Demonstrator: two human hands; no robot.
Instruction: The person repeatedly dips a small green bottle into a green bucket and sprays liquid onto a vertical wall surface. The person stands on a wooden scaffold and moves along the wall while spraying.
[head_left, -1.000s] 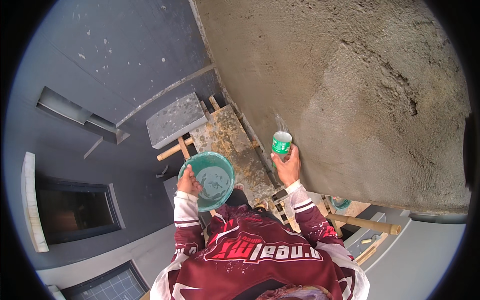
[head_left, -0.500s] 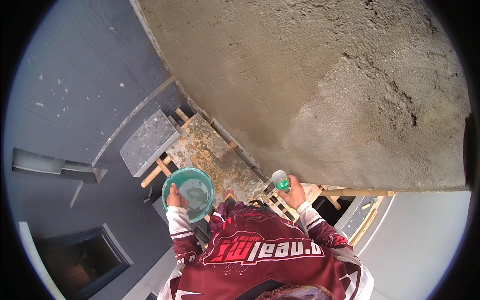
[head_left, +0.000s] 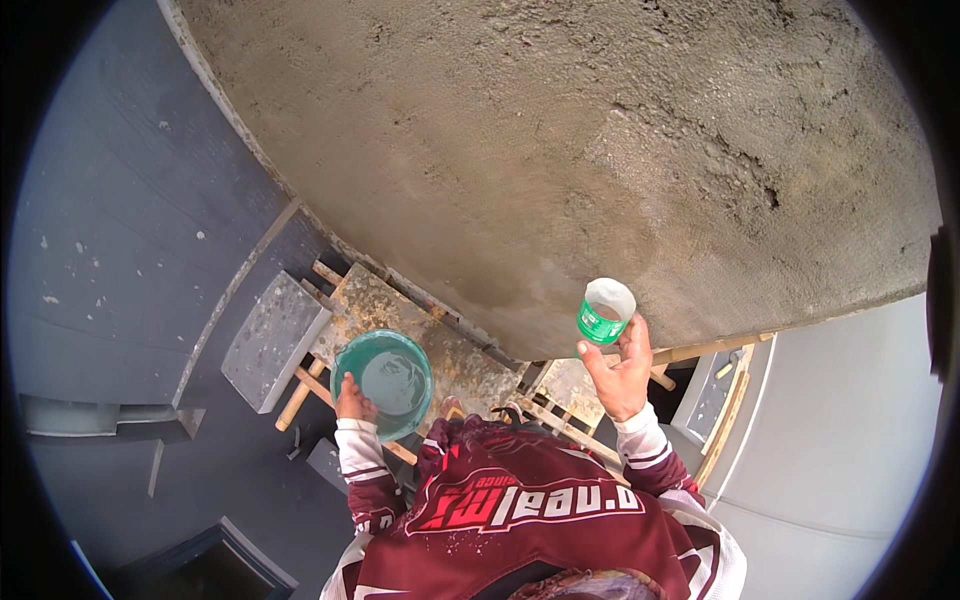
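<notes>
My left hand (head_left: 355, 399) grips the near left rim of a round green bucket (head_left: 424, 361), with its fingers over the edge. Greyish liquid (head_left: 395, 382) lies in the bucket. My right hand (head_left: 622, 372) is closed around a small cup (head_left: 603, 322) with a green band, which looks like a cut-off plastic bottle. The cup is raised, its pale open mouth tilted up and toward the wall. Beyond it rises a large wall of wet grey plaster (head_left: 470, 190), smoother low down and rougher at the upper right.
A stained board (head_left: 465, 375) on wooden poles (head_left: 298, 402) lies below me, with a foot showing on it. A speckled grey block (head_left: 272, 340) sits left of it. A dark grey wall (head_left: 120, 240) fills the left side; a pale surface (head_left: 820, 420) lies at right.
My right hand has lifted the cup up and slightly right, closer to the plaster. The left hand still holds the bucket in nearly the same place. The whole view has shifted.
</notes>
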